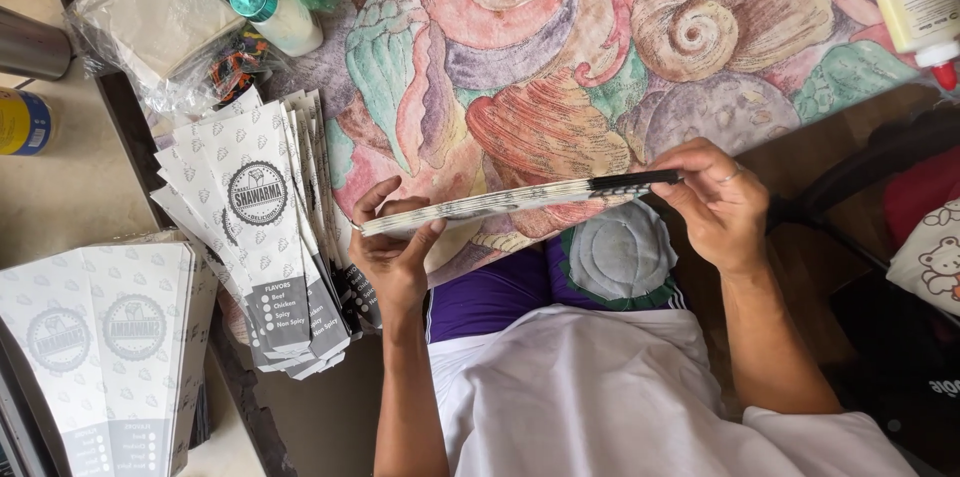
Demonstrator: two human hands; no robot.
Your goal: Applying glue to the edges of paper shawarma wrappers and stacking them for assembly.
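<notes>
I see a flat stack of white printed paper sleeves (500, 203) held edge-on and nearly level above the near edge of the tabletop. Its right end is black, its left end pale and slightly lower.

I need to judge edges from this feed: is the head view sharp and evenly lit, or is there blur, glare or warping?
Head view: soft, even daylight, with no hard shadows; the stack of flat paper sleeves held between the left hand and right hand looks sharp; slight glare on the plastic bags top left; mild wide-angle bending near the frame edges; dark, underexposed area at the right.
</notes>
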